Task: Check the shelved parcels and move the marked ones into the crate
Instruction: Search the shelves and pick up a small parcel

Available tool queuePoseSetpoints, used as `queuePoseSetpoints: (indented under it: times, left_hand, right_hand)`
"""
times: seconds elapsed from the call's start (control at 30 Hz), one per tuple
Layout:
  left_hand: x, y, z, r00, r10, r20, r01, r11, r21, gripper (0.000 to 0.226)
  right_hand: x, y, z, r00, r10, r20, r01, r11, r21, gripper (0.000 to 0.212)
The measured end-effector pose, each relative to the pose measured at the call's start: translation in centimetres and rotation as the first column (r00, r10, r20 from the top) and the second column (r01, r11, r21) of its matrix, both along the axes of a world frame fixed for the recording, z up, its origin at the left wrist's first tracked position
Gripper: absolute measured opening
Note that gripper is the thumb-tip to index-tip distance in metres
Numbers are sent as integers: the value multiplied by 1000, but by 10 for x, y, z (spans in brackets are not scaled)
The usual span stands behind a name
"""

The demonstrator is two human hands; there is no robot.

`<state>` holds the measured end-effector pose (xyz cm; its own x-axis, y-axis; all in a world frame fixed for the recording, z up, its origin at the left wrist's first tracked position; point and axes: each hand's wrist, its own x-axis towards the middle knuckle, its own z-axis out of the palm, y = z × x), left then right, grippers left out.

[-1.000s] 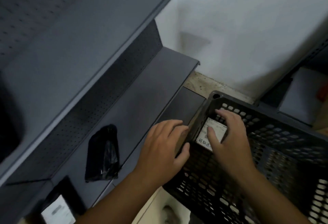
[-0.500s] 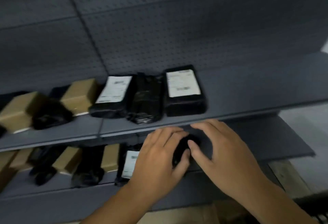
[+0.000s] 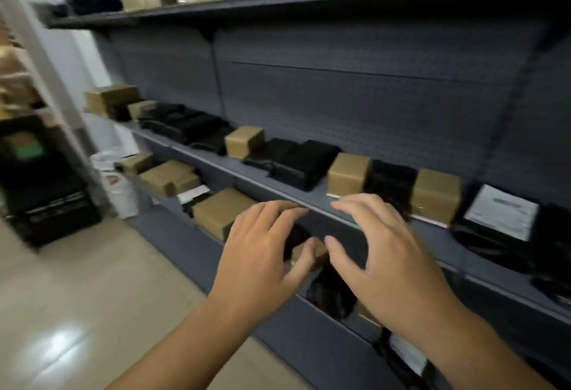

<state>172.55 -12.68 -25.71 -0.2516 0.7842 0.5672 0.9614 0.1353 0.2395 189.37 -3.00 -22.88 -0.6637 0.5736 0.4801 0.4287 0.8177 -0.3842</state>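
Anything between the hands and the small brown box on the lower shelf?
Nothing visible. Left hand and right hand flank the small brown box, both open. The shelf edge above runs just over it. The crate is not in view.

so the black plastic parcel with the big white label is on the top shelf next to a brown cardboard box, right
Not the top shelf. The black plastic parcel with the big white label lies on the middle shelf, next to a brown cardboard box. The head view shows it.
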Motion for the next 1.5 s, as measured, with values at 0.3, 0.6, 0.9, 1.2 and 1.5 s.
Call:
queuePoseSetpoints:
  times: [0.3, 0.6, 0.9, 1.2, 1.5]
  left_hand:
    - [-121, -116, 17, 915, 404, -20, -404, 915, 19, 41]
    - [-206, -130, 36, 775, 628, -74, -629, 777, 16, 44]
    - [-276, -90, 62, 707, 702, -88, -702, 711, 38, 49]
    - [-371, -78, 61, 712, 698, -73, -694, 716, 77, 48]
    - [-537, -109, 56, 747, 660, -73, -650, 749, 128, 40]
  right_hand:
    - [-177, -60, 24, 929, 367, 42, -370, 924, 95, 42]
    - [-291, -53, 41, 853, 518, 65, -521, 836, 174, 45]
    - [-380, 0, 59, 832, 554, 42, -548, 806, 222, 46]
    - [-476, 8, 55, 819, 566, 93, -570, 788, 234, 50]
    - [-634, -28, 57, 858, 494, 138, -511, 801, 311, 43]
